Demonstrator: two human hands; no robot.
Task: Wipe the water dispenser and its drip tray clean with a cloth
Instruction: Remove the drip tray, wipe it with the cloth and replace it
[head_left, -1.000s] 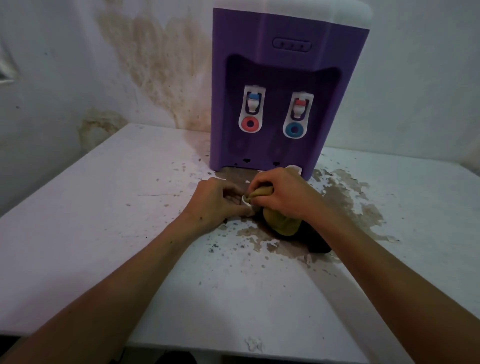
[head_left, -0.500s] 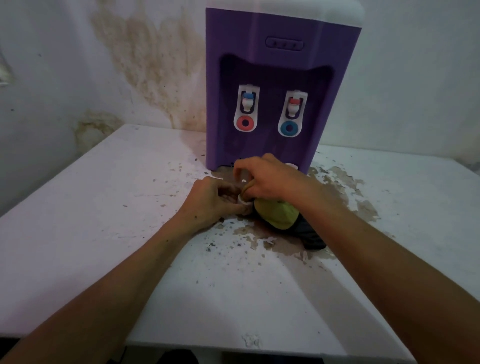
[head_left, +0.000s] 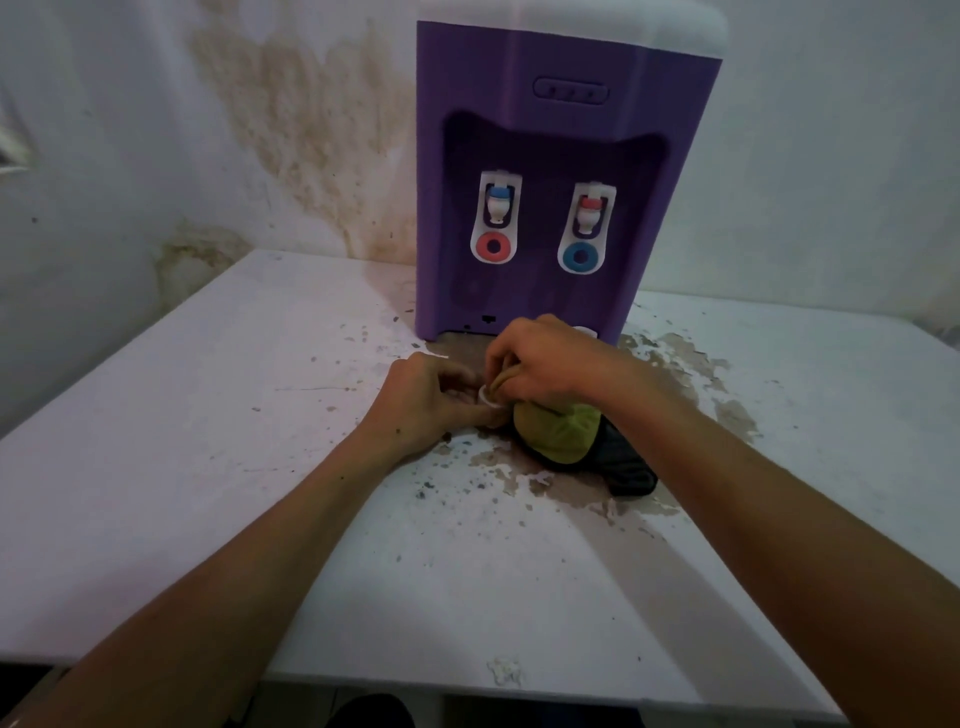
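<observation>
A purple plastic water dispenser (head_left: 561, 171) with a white top stands upright at the back of the stained white table (head_left: 208, 441), against the blotched wall (head_left: 291, 114), and both hands work just in front of its base. The left hand (head_left: 431, 402) lies low on the table with fingers curled round the edge of a small white plastic drip tray (head_left: 488, 402), most of which is hidden under the hands. The right hand (head_left: 545, 364), just beside and touching the left, pinches a bunched yellow-green cloth (head_left: 553, 434) and pushes its tip against the tray. The cloth bulges beneath that hand, resting on a dark quilted cloth (head_left: 628, 473) spread on the table in front of the dispenser, over patches of peeled brown surface
</observation>
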